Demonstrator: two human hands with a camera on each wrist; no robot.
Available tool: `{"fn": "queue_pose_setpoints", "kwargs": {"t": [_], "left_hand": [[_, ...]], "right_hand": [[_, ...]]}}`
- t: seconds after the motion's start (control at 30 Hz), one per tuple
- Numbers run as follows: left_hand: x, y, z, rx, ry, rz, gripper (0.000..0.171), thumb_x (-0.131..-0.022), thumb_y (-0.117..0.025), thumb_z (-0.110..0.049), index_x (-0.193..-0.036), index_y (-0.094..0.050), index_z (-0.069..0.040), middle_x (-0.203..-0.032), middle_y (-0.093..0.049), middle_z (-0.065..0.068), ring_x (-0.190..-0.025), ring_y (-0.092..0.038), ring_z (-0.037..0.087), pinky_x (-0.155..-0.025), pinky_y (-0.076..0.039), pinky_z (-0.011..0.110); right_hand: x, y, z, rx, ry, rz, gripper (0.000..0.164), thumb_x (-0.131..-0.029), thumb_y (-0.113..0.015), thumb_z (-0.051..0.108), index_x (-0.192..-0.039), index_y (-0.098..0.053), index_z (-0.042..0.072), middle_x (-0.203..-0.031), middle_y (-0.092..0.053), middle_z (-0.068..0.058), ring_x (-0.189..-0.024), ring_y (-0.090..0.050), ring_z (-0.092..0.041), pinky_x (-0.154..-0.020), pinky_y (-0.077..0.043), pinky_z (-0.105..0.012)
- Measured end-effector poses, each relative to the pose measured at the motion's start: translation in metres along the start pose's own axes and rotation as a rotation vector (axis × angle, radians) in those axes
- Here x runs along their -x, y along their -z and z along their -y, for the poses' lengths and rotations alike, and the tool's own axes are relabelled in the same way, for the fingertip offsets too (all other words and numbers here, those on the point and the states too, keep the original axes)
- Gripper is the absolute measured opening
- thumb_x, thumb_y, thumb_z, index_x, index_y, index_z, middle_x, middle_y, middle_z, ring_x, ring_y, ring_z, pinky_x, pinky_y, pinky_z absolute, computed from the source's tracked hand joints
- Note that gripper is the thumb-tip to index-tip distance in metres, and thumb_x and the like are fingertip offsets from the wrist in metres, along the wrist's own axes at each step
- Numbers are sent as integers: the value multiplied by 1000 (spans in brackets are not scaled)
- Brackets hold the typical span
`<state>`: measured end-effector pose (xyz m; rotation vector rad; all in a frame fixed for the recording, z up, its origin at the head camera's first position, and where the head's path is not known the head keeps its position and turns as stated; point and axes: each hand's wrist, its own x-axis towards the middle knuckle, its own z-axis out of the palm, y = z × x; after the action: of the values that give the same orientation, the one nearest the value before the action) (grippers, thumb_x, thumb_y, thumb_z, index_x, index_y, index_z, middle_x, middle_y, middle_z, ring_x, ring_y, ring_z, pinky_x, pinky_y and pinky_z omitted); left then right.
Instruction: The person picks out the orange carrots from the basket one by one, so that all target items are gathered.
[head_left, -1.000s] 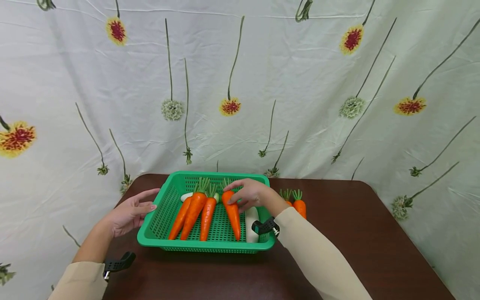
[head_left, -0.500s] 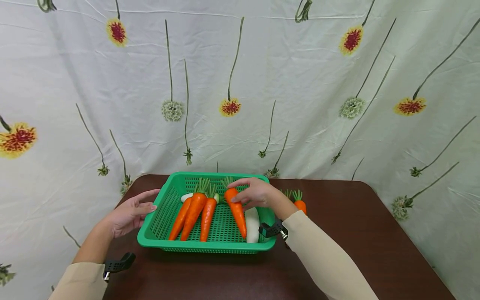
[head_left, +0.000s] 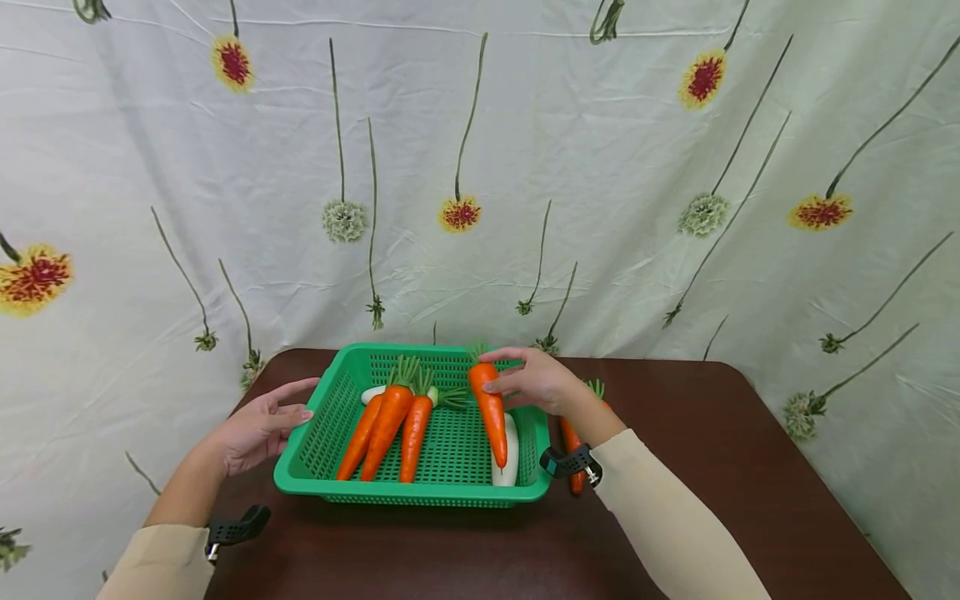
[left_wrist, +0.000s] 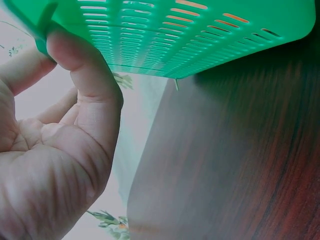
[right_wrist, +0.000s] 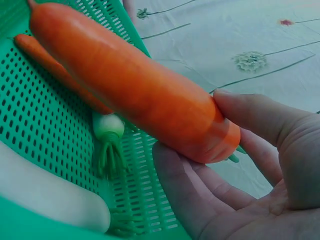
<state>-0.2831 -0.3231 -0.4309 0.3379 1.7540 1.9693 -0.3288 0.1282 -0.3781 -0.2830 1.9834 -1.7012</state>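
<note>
My right hand (head_left: 536, 379) grips an orange carrot (head_left: 491, 408) near its leafy top, thumb on one side and fingers on the other. The carrot slants with its tip down, over the right part of a green plastic basket (head_left: 420, 492). Below it in the basket lies a white radish (right_wrist: 50, 185) with green stalks. My left hand (head_left: 258, 429) pinches the basket's left rim between thumb and fingers, as the left wrist view shows. Inside, on the left, three carrots (head_left: 387, 429) lie side by side, partly over another white radish (head_left: 372, 394).
To the right of the basket, carrots (head_left: 572, 442) lie on the dark brown table (head_left: 690, 467), partly hidden by my right forearm. A white cloth with printed flowers (head_left: 600, 167) hangs behind the table.
My right hand has lifted the carrot and moved it to the right, from the basket's middle to over the right-hand white radish. The left hand and basket stay put.
</note>
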Motion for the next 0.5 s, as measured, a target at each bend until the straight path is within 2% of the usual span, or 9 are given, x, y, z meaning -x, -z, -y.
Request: {"fn": "queue_pose_setpoints", "kwargs": {"t": [0.27, 0.5], "left_hand": [[1, 1, 0, -4, -7, -7, 70, -108, -49, -5, -164, -7, -12, -127, -73, 1, -106, -76, 24, -90, -62, 46], [0, -1, -1, -14, 10, -16, 72, -108, -50, -7, -164, -5, -11, -126, -73, 1, -106, -76, 24, -90, -62, 46]], "right_hand": [[13, 7, 0, -66, 43, -47, 53, -93, -73, 3, -143, -60, 15, -135, -61, -22, -103, -71, -28, -93, -62, -48], [27, 16, -4, -99, 96, -138, 52, -94, -72, 4, -144, -59, 14, -141, -57, -22, -103, -72, -26, -91, -63, -42]]}}
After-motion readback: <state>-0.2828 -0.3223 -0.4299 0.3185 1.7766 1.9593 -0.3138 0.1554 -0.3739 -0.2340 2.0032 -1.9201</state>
